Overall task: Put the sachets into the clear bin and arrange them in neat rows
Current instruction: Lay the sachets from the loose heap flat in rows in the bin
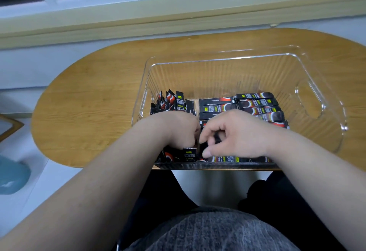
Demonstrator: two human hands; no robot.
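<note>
Head view: most sachets [255, 106] already lie inside the clear bin [316, 100] on the counter [89, 96], flat rows at right, an upright bunch at left; none waits outside. Left hand [178, 129] fingers are hidden; right hand [233, 133] fingers pinch a sachet, straightening.

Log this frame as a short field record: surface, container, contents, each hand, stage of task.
surface: oval wooden table below a window sill
container: clear bin, near edge at the table's front
contents: black sachets lying flat in rows on the right; others standing on end at left
left hand: inside bin among the standing sachets; grip hidden
right hand: inside bin, fingers curled on a dark sachet
stage: arranging; far half of bin unfilled
</note>
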